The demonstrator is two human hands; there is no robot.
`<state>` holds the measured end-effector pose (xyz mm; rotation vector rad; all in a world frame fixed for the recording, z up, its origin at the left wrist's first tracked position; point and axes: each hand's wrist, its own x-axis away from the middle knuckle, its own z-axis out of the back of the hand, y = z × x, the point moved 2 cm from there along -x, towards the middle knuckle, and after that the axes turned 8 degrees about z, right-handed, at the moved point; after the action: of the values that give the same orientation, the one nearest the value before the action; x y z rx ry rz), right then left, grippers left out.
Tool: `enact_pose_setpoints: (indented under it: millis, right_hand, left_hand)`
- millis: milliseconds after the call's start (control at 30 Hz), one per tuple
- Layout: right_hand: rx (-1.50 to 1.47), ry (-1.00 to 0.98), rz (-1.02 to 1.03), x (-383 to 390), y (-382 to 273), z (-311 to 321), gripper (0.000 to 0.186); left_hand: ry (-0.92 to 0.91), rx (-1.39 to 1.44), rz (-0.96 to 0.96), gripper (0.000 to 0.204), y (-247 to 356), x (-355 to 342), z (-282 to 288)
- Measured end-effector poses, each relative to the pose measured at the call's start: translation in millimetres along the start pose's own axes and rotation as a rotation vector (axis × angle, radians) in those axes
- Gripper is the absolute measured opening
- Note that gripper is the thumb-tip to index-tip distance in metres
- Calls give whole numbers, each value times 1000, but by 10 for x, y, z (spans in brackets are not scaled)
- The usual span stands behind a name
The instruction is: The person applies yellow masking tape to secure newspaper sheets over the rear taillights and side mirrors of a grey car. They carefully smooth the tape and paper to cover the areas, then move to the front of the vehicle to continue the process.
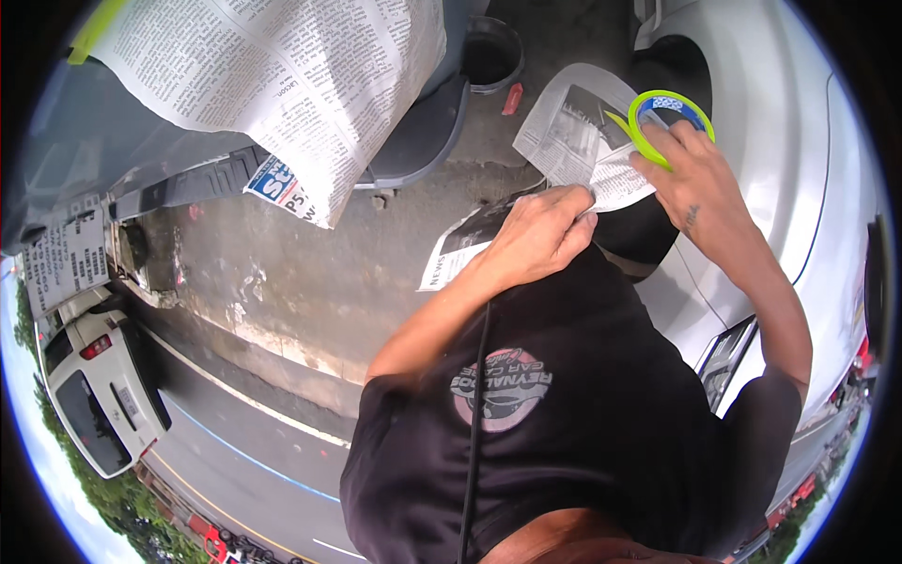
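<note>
Okay, head view: left hand, just off centre toward 2 o'clock, has thumb and fingers together, grip clamped on the near edge of the newspaper sheet at 1 o'clock. Right hand, farther out at 2 o'clock, has its grip clamped on the green tape roll, loose tab pointing to 10 o'clock. White car at 3 o'clock, bigger newspaper at 11, dark bucket at 12, white van at 8.
</note>
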<state>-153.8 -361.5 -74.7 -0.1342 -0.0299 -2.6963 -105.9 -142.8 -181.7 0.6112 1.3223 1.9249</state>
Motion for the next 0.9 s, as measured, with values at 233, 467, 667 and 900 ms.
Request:
enact_pose_setpoints:
  millis: [233,467,667,900]
  right_hand:
    - [-12,135,-42,-105,241,113,39]
    - [-141,279,-151,-80,587,-28,40]
    - [-451,377,-404,-53,1067,-138,34]
    - [-736,469,-402,-84,1896,-728,32]
  left_hand:
    - [361,-157,497,64,-1565,1072,439]
    - [30,933,999,72,-1844,1383,206]
    - [57,851,667,69,-1450,1121,-11]
    - [379,678,678,82,-1284,632,-293]
